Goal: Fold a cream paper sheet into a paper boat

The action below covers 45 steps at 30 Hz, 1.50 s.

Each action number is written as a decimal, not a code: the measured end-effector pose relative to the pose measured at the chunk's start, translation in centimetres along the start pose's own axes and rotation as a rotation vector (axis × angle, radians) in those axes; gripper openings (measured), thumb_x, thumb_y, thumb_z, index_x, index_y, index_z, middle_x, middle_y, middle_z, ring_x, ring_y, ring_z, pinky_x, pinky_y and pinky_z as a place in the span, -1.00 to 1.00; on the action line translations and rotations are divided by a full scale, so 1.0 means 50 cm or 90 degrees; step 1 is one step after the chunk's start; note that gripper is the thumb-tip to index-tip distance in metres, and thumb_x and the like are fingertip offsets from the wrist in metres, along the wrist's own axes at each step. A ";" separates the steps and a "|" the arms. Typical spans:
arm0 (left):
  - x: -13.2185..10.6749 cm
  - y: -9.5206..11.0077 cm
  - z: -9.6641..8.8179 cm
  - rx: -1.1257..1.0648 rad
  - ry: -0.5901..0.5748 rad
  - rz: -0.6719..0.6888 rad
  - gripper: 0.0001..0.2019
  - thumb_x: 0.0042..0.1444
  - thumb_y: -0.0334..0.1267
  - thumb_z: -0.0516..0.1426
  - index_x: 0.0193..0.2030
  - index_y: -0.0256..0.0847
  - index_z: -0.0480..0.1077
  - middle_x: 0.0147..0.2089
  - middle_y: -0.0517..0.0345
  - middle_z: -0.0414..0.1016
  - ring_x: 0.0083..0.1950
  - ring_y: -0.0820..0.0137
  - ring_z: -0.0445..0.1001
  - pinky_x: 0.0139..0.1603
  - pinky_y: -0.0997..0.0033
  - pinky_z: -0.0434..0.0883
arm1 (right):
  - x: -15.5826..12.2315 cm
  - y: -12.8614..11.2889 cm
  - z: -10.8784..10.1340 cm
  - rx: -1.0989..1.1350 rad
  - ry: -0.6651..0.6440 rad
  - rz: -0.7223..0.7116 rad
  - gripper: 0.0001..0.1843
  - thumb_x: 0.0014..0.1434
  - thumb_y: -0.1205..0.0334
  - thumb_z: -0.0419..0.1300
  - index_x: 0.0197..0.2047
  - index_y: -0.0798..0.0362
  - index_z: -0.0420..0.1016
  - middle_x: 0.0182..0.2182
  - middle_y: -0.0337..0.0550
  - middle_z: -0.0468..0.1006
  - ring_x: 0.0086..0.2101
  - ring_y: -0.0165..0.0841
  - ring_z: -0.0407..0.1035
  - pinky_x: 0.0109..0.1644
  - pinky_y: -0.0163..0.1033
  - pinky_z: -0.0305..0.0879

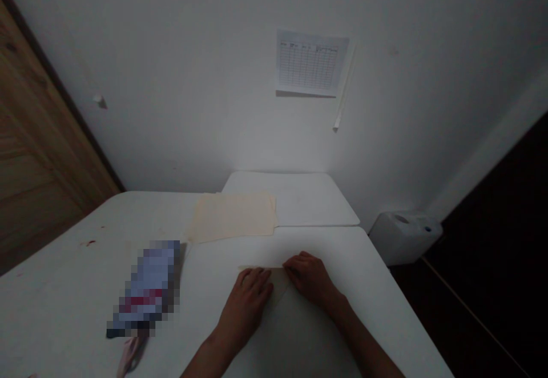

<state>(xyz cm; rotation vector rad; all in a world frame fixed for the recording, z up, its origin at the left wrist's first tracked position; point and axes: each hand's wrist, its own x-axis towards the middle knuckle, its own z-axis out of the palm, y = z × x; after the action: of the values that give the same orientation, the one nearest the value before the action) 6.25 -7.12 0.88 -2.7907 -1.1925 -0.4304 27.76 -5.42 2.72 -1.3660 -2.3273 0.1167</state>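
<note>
A tan sheet of paper (279,280) lies on the white table between my two hands, with a slanting edge or crease showing. My left hand (250,298) rests on its left part, palm down, fingers lying forward over the paper. At the far right corner, my right hand (310,278) has its fingers drawn together on the paper's edge. The fingertips' exact hold there is dark and hard to make out. Beyond my left hand is a stack of cream paper (235,215), flat on the table.
At left lies a blurred-out item (149,286) with a pink strap (132,352). A white board or second tabletop (299,198) adjoins the wall. A printed chart (310,67) hangs above. A white container (405,238) stands beyond the table's right edge; a wooden door (38,132) is left.
</note>
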 end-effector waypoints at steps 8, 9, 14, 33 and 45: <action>-0.006 -0.007 0.022 0.015 0.001 -0.007 -0.53 0.00 -0.64 0.01 0.02 -0.20 0.39 0.17 -0.01 0.39 0.12 0.14 0.34 0.10 0.05 0.30 | -0.002 0.000 0.003 0.014 0.008 0.014 -0.81 0.27 0.28 0.08 -0.17 -0.01 0.53 -0.23 -0.21 0.61 -0.20 -0.34 0.40 -0.08 -0.28 0.27; -0.006 -0.008 0.023 0.016 0.001 -0.005 -0.54 0.01 -0.64 0.01 0.02 -0.21 0.39 0.16 -0.01 0.39 0.12 0.14 0.34 0.10 0.05 0.29 | -0.003 -0.001 0.001 0.010 0.008 0.013 -0.81 0.27 0.28 0.08 -0.17 -0.01 0.53 -0.23 -0.21 0.61 -0.21 -0.35 0.40 -0.08 -0.28 0.27; -0.006 -0.007 0.024 0.013 0.001 -0.008 -0.51 0.02 -0.66 -0.02 0.06 -0.22 0.37 0.18 -0.01 0.37 0.13 0.15 0.32 0.11 0.07 0.27 | -0.004 -0.006 -0.006 -0.008 -0.005 0.009 -0.81 0.27 0.30 0.08 -0.18 -0.01 0.53 -0.24 -0.22 0.61 -0.22 -0.36 0.40 -0.09 -0.29 0.26; 0.001 0.015 -0.009 -0.044 -0.047 -0.056 -0.48 0.06 -0.60 -0.02 0.16 -0.18 0.30 0.14 0.03 0.41 0.15 0.19 0.30 0.14 0.10 0.24 | -0.034 0.003 0.000 0.019 0.027 -0.041 -0.82 0.26 0.28 0.09 -0.19 -0.02 0.54 -0.13 -0.18 0.58 -0.16 -0.35 0.41 -0.03 -0.25 0.31; -0.010 0.007 0.015 0.024 0.066 0.031 -0.64 0.16 -0.49 -0.01 0.08 -0.24 0.36 0.17 -0.06 0.39 0.18 0.14 0.34 0.16 0.06 0.35 | -0.037 -0.018 0.010 -0.081 0.012 -0.059 -0.82 0.29 0.34 0.06 -0.12 -0.01 0.47 -0.11 -0.09 0.52 -0.11 -0.27 0.35 0.00 -0.19 0.30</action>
<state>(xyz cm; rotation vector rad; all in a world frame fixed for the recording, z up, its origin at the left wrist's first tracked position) 6.33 -7.58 0.06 -2.7231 -1.0963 -0.5364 27.58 -7.36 1.92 -1.3098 -2.4133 -0.0728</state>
